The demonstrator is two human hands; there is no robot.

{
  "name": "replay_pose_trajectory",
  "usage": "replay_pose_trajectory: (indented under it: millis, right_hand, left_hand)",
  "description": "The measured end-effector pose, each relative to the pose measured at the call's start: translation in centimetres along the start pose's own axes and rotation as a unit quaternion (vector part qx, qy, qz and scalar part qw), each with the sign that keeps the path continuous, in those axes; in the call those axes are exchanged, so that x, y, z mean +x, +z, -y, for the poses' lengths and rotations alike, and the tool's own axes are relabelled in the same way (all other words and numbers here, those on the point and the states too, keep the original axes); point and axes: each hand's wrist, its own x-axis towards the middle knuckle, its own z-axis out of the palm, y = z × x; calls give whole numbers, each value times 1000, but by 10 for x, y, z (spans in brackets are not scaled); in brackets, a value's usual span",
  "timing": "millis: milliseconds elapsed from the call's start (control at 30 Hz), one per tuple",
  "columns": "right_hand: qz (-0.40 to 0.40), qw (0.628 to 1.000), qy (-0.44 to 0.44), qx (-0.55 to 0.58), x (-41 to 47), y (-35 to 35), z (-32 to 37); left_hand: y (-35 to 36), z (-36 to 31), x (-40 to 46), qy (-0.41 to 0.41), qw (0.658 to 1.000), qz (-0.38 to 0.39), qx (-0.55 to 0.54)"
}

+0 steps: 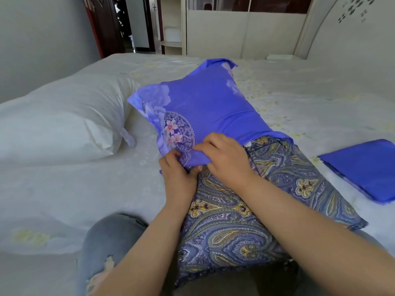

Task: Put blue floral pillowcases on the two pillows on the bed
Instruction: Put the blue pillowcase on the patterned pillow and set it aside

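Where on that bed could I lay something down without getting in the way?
Bare sheet lies below the white pillow, left of the knee; more lies beyond the folded blue pillowcase. It is crowded mid-bed, where both hands work the paisley pillow.

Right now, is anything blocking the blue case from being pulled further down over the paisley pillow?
Nothing visible blocks it. Both hands, left hand and right hand, grip the open edge of the blue floral pillowcase, and the uncovered part of the paisley pillow lies bare toward the person.
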Motion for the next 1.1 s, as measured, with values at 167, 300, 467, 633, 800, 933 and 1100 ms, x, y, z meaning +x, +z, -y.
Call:
replay_pose_trajectory:
  millis: [167, 300, 467, 633, 800, 933, 1100]
  right_hand:
    - [-43, 996, 31, -70, -23, -33, -22]
    - [9, 959, 251, -129, -21, -46, -76]
    - [68, 895, 414, -148, -41, -35, -139]
    - [112, 787, 601, 87, -50, -27, -165]
    - [51, 767, 617, 172, -43, -29, -160]
    - [-191, 769, 584, 178, -27, -38, -144]
    - [16, 814, 581, 2, -18, -42, -157]
  left_hand:
    - [-4, -18, 3, 26, 996, -9, 86]
    - [-9, -21, 5, 45, 989, 2, 141]
    - [-11, -6, -6, 80, 983, 3, 167]
    - [-10, -6, -1, -10, 991, 20, 134]
    - [-7, -11, 19, -287, 913, 117, -265]
    - [-2, -16, 60, -75, 965, 95, -231]
    - [15, -10, 118, -56, 985, 141, 86]
